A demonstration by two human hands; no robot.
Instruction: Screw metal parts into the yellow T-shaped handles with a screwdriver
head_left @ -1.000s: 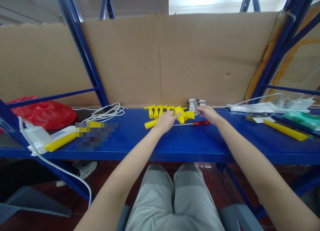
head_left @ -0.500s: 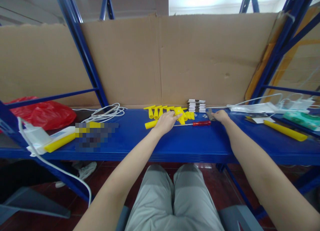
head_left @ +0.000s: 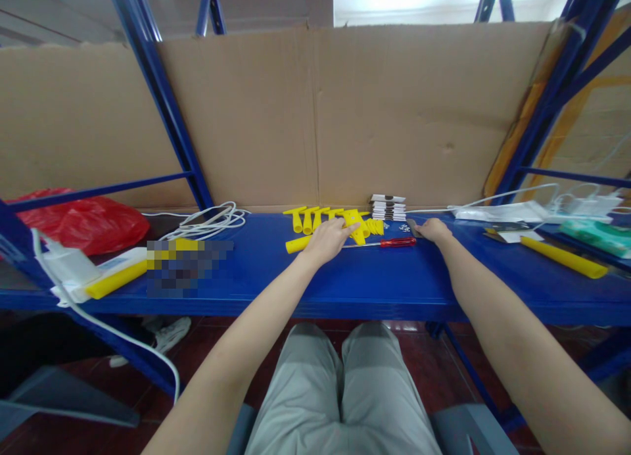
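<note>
My left hand [head_left: 326, 240] is closed around a yellow plastic T-shaped handle [head_left: 297, 245] lying on the blue bench. The handle's flat head [head_left: 353, 223] shows beyond my fingers. My right hand [head_left: 434, 230] pinches a thin grey metal plate [head_left: 414, 229] at the bench surface, its far side hidden by the fingers. Small silvery pieces [head_left: 403, 228], perhaps screws, lie just left of that plate. Below them rests a screwdriver [head_left: 397, 242] with a red handle, its shaft pointing at my left hand. Several more yellow handles [head_left: 296, 221] stand in a row behind my left hand, beside small yellow pieces [head_left: 375, 227].
A stack of small white packets [head_left: 388, 208] stands against the cardboard wall [head_left: 404, 113]. To the right lies another yellow handle [head_left: 564, 257]. Coiled white cable [head_left: 211, 219], a red plastic bag [head_left: 83, 221] and a white power strip [head_left: 116, 265] occupy the left. Blue posts [head_left: 167, 106] frame the bench.
My right hand has shifted very slightly left with the metal plate, and less of the plate shows. My left hand stays on the yellow handle.
</note>
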